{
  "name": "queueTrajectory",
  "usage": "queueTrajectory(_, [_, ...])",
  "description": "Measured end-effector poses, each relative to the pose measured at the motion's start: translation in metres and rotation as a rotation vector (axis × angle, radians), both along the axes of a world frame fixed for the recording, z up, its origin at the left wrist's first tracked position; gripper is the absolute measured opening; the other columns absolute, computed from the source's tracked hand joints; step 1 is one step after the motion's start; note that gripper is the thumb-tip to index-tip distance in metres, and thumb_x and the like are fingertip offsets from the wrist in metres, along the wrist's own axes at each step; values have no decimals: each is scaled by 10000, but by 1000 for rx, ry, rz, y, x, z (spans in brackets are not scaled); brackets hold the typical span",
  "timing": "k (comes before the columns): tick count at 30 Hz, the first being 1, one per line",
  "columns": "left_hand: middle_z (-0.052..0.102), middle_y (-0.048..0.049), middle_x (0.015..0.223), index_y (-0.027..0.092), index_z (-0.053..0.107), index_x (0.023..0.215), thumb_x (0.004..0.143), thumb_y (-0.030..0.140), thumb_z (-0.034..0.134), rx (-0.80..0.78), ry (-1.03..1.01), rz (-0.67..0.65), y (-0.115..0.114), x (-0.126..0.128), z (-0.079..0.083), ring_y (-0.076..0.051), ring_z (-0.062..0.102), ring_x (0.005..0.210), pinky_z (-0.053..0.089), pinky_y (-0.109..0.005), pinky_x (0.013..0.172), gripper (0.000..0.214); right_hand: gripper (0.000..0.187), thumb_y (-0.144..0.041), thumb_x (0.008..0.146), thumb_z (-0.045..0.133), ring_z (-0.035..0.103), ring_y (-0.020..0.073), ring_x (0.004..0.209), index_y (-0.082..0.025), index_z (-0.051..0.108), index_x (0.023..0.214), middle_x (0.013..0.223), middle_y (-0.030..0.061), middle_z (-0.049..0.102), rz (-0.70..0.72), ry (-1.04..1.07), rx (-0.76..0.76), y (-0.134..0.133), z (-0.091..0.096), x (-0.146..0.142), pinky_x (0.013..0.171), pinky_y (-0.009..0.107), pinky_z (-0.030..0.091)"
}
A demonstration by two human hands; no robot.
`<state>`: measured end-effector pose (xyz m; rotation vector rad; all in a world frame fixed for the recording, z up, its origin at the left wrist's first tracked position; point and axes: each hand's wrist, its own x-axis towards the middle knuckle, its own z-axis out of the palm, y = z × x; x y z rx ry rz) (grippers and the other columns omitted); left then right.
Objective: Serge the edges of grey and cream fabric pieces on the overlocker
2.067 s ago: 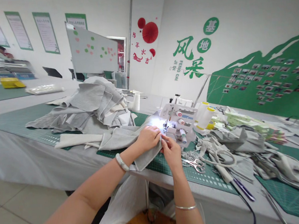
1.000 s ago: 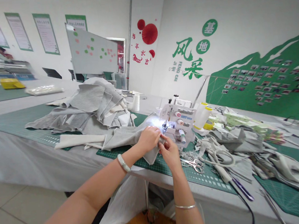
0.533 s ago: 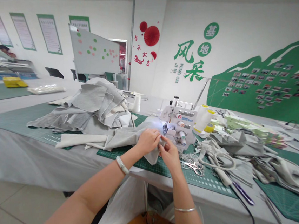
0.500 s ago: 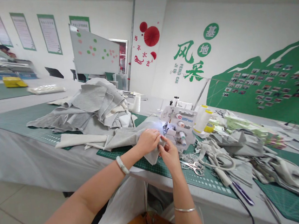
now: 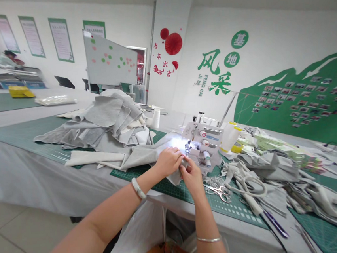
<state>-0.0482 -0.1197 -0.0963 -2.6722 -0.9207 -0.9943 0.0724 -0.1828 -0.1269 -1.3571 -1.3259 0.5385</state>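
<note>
A grey fabric piece [image 5: 143,154] lies on the table and runs under the needle of a small white overlock sewing machine [image 5: 203,143], whose lamp lights the cloth. My left hand [image 5: 168,161] presses on the fabric just left of the needle, fingers curled over it. Beside it, my right hand [image 5: 192,176] pinches the fabric's near edge in front of the machine. Both wrists carry bracelets.
A heap of grey and white cloth [image 5: 108,120] is piled at the left on a green cutting mat [image 5: 174,185]. Scissors [image 5: 219,191] lie right of my right hand. Thread cones [image 5: 229,138], cords and more cloth scraps [image 5: 279,167] crowd the right side.
The fabric's hanging near end has grown shorter, drawn toward the machine. Both hands stay on it by the needle. The view has shifted slightly.
</note>
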Motion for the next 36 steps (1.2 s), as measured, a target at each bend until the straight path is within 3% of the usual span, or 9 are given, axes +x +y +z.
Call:
queueTrajectory(7, [664, -72, 932, 144, 635, 912, 954, 235, 373, 8, 25, 20, 3, 0, 0, -197, 594, 907, 404, -353, 877, 280, 515, -346, 793, 539, 384, 107, 409, -103, 583, 1245, 455, -82, 431, -25, -42, -9, -1, 2, -2, 445, 221, 318])
queueTrajectory(10, [669, -67, 961, 148, 638, 935, 954, 222, 374, 16, 52, 16, 4, 0, 0, -197, 589, 945, 382, -370, 912, 275, 515, -350, 788, 544, 374, 103, 418, -98, 599, 1234, 483, -63, 477, -36, -49, 9, -1, 1, -2, 458, 223, 333])
queueTrajectory(16, [641, -78, 978, 158, 647, 884, 960, 245, 388, 62, 67, 27, -1, -2, 4, -213, 554, 970, 372, -383, 899, 283, 484, -333, 771, 557, 478, 119, 493, -109, 635, 1192, 651, 11, 644, -58, -46, 60, 0, 0, -3, 525, 239, 424])
queueTrajectory(22, [617, -78, 935, 155, 625, 886, 968, 250, 358, 20, 64, 29, -2, -2, 4, -204, 550, 909, 417, -340, 855, 296, 426, -294, 755, 571, 637, 185, 760, -160, 664, 1149, 960, 72, 715, -23, -7, 117, 3, -2, -3, 688, 283, 514])
queueTrajectory(26, [618, -86, 926, 139, 612, 866, 947, 212, 372, 9, 89, 46, 1, -1, 4, -209, 561, 914, 429, -340, 859, 263, 475, -304, 782, 538, 647, 173, 665, -165, 605, 1231, 1050, 88, 693, 7, 47, 44, 2, -3, -7, 594, 288, 531])
queueTrajectory(30, [625, -80, 940, 139, 610, 866, 936, 198, 382, -24, 71, 64, 4, 0, 5, -201, 574, 915, 439, -328, 866, 246, 485, -291, 801, 519, 595, 134, 506, -157, 573, 1263, 905, 60, 701, 13, 25, 0, 0, -1, -11, 542, 275, 505])
queueTrajectory(36, [635, -89, 958, 130, 614, 902, 942, 195, 362, -42, 73, 69, 10, 1, 6, -200, 591, 914, 448, -329, 857, 263, 459, -257, 806, 507, 552, 140, 471, -144, 592, 1243, 545, -36, 601, -16, -73, 24, -4, 7, -13, 557, 259, 454])
